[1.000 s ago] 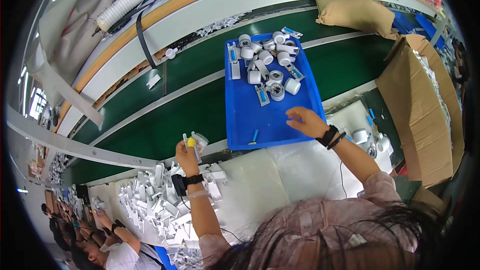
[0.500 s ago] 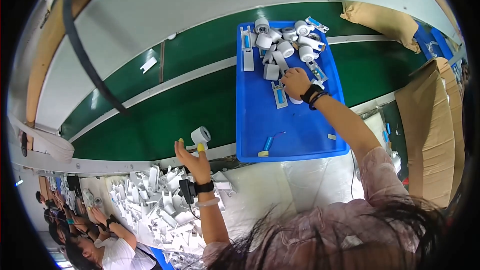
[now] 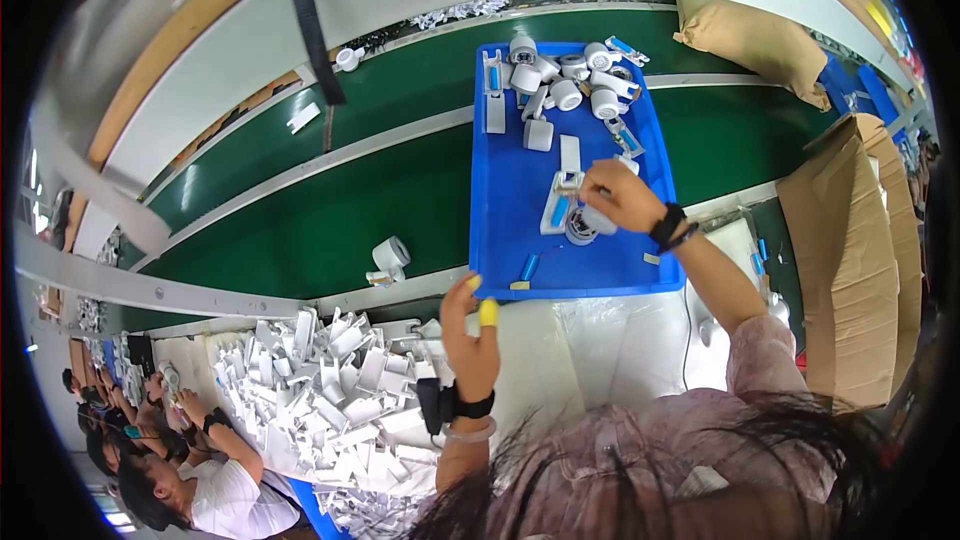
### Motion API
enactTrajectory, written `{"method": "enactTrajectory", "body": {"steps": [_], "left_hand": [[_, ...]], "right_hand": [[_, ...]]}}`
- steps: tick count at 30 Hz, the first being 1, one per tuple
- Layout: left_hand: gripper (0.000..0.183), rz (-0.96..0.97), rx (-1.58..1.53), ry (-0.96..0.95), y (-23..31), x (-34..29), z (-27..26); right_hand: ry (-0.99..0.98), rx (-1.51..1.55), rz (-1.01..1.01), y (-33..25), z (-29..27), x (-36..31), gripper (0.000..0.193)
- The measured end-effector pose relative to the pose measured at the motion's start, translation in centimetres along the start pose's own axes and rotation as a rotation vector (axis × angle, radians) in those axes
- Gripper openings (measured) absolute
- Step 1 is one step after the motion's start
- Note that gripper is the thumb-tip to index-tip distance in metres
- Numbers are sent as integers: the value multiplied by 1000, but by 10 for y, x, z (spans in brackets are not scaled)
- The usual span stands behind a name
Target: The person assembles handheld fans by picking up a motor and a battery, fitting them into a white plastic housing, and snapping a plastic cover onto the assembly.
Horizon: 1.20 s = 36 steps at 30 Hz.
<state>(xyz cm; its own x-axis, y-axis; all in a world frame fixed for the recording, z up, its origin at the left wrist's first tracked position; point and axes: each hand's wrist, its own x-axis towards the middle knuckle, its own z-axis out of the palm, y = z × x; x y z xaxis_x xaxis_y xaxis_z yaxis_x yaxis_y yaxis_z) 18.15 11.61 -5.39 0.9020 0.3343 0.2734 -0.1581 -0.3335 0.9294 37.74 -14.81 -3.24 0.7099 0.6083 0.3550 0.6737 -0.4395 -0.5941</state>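
In the lower middle of the blue tray (image 3: pixel 478 230), my right hand (image 3: pixel 622 198) is closed, fingers curled downward on a white round-headed plastic housing (image 3: pixel 583 231). The fingers partly hide it. Touching or just beside it lies a white piece with a blue cylindrical cell (image 3: pixel 560 211); a flat white strip (image 3: pixel 570 152) lies just beyond. My left hand (image 3: pixel 470 340) is held near the tray's front left corner, fingers apart and holding nothing, with yellow finger covers on two fingertips. A black device is strapped at its wrist.
Several white round-headed housings (image 3: pixel 566 94) crowd the tray's far end. Another housing (image 3: pixel 391 255) sits on the green belt (image 3: pixel 270 250). A heap of white plastic pieces (image 3: pixel 330 390) lies left of my left arm. Cardboard (image 3: pixel 840 270) stands at right; a co-worker (image 3: pixel 235 500) sits at far left.
My right hand has drawn nearer from among the parts, and pieces there have shifted. My left hand has moved right, away from the housing on the belt. The view has shifted slightly.
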Motion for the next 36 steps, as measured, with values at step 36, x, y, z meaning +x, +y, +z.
{"method": "enactTrajectory", "body": {"steps": [36], "left_hand": [[18,-138,-403,-356,112,-148,-10]], "right_hand": [[230,336,196,-224,32,-203,13]]}}
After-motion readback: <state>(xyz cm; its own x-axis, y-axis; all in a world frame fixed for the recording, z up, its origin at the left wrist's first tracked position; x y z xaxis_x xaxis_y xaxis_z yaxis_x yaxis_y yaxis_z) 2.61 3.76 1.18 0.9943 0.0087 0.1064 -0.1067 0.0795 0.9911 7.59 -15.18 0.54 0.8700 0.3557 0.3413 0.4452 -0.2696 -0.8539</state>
